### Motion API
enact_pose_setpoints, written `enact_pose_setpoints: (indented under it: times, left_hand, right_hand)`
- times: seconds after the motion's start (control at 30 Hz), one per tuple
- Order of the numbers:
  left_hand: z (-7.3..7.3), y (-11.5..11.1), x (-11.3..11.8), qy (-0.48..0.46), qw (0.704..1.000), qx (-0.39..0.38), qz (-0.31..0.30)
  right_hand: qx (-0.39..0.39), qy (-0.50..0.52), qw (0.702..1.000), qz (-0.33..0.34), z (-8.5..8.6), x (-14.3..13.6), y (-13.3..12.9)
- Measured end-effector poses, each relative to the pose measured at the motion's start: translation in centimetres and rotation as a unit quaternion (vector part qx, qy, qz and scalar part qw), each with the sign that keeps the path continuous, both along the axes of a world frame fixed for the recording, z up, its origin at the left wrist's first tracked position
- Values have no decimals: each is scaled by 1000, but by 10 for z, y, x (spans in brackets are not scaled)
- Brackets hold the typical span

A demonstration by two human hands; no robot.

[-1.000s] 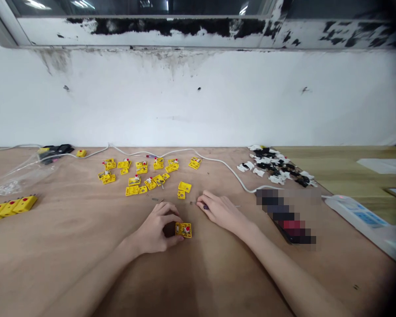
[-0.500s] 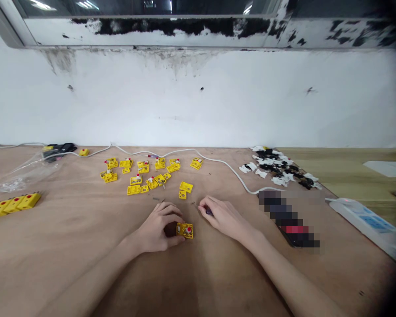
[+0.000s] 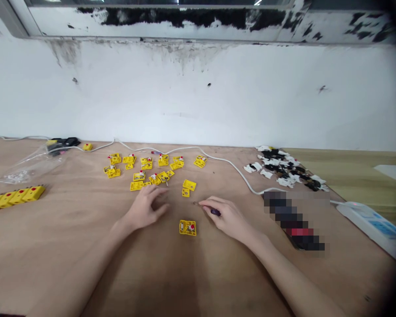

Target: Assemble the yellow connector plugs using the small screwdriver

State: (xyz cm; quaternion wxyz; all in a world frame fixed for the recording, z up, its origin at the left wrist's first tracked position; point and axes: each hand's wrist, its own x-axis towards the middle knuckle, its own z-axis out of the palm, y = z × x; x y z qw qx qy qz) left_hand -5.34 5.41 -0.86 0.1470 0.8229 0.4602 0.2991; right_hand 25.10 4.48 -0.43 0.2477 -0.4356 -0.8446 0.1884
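My left hand (image 3: 148,208) is open above the table, fingers apart, close to the nearer yellow casings (image 3: 136,186). In my right hand (image 3: 227,215) is a small screwdriver (image 3: 215,212) with a dark purple handle, its thin end pointing left. A tiny metallic piece (image 3: 195,203) shows at that end, too small to name. Between my hands and nearer to me, a yellow casing (image 3: 183,227) lies on the table, its inside facing up, with a red-tipped white part in it. Just beyond are two yellow cover pieces (image 3: 189,185).
Several yellow casings (image 3: 146,163) with inner parts lie farther back. A row of yellow boxes (image 3: 20,197) is at the left, near a clear plastic bag (image 3: 33,168). White and black pieces (image 3: 284,169) lie back right. A white cable (image 3: 229,163) runs to a power strip (image 3: 369,224).
My left hand has let go of the yellow casing and moved left and away from me. The casing stays on the table. My right hand still holds the screwdriver, now more visible.
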Motion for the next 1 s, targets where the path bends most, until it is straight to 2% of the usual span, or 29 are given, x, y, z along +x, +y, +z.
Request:
enact_pose_setpoints:
  times: [0.13, 0.27, 0.43, 0.57, 0.7, 0.8, 0.9, 1.0]
  left_hand:
    - [-6, 22, -34, 56, 996, 44, 58]
    - [-7, 26, -44, 86, 992, 62, 75]
    - [-6, 20, -32, 74, 996, 54, 22]
    - [-8, 18, -22, 32, 999, 30, 6]
    - [-7, 16, -18, 30, 1000, 5, 5]
    - [-4, 10, -11, 20, 1000, -6, -8]
    - [0, -2, 5, -53, 998, -27, -31]
    - [3, -18, 27, -157, 984, -50, -64]
  right_hand:
    - [21, -29, 999, -18, -5, 2, 6]
    - [24, -41, 998, -34, -2, 0, 5]
    - [-6, -15, 997, -81, 4, -1, 5]
    - [-31, 42, 995, -90, -3, 4, 13]
    - [-10, 43, 996, -73, -13, 6, 20]
    - [36, 64, 994, -81, -12, 1, 18]
    - [44, 112, 990, -69, -4, -9, 8]
    - [-42, 176, 983, -23, 5, -25, -9]
